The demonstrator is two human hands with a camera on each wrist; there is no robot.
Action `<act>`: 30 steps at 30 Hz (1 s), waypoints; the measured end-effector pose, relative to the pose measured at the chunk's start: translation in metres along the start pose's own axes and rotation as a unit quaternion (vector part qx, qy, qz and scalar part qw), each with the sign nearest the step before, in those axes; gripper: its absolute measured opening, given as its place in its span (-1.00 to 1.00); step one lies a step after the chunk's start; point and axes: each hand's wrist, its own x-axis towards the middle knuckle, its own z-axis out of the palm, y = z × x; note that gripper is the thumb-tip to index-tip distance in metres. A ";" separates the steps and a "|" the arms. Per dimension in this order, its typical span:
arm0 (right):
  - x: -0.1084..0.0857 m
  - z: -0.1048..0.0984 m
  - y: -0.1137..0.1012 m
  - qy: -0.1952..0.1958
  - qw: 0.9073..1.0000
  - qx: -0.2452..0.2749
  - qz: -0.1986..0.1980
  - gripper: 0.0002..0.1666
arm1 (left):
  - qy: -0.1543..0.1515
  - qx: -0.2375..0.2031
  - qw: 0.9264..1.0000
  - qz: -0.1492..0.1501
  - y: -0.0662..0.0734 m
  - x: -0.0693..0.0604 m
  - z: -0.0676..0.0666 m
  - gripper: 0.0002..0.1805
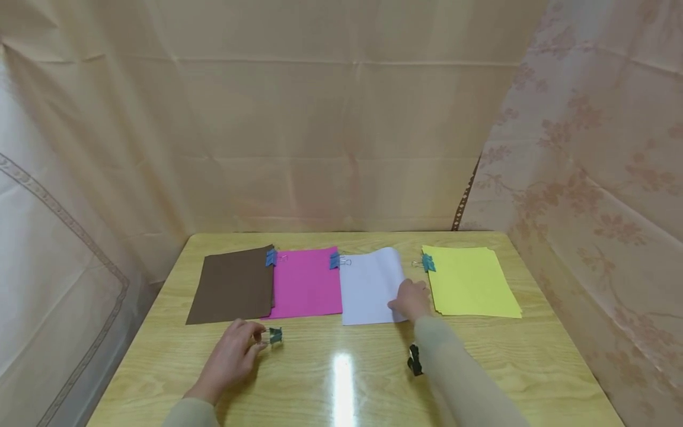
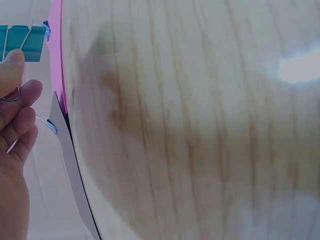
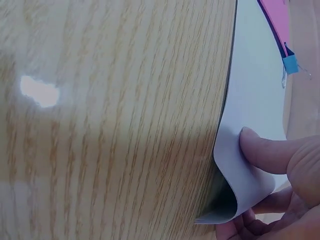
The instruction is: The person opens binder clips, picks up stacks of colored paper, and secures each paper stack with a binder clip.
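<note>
My left hand (image 1: 230, 354) pinches a teal binder clip (image 1: 275, 335) by its wire handle, just above the table in front of the brown paper stack (image 1: 232, 284). In the left wrist view the thumb and fingers hold that handle, with the clip's body beyond the thumb. Further right, my right hand (image 1: 412, 299) grips the right edge of the white paper (image 1: 368, 287). In the right wrist view its thumb (image 3: 267, 152) lies on top with the fingers underneath, and the edge curls up off the table. A blue binder clip (image 1: 334, 260) sits at the pink-white border.
Pink paper (image 1: 306, 284) lies between brown and white, with another blue clip (image 1: 271, 257) at its left corner. Yellow paper (image 1: 472, 281) on the right bears a teal clip (image 1: 428, 263). A black clip (image 1: 414, 360) lies beside the right sleeve. Curtains border the table.
</note>
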 end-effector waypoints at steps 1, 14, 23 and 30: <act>0.000 0.000 -0.001 -0.002 1.000 0.010 0.004 -0.26 | -0.002 -0.001 1.000 -0.001 0.000 0.000 0.000 -0.65; 0.001 0.001 0.005 -0.027 0.997 0.076 -0.010 -0.39 | -0.011 -0.010 1.000 -0.013 -0.002 -0.002 0.001 -0.68; 0.004 -0.001 0.019 -0.061 0.990 0.129 0.009 -0.05 | -0.030 -0.016 0.999 -0.032 -0.003 -0.003 0.000 -0.68; 0.001 -0.003 0.020 -0.078 0.990 0.111 0.025 -0.01 | -0.039 -0.020 0.998 -0.044 -0.004 -0.004 -0.001 -0.69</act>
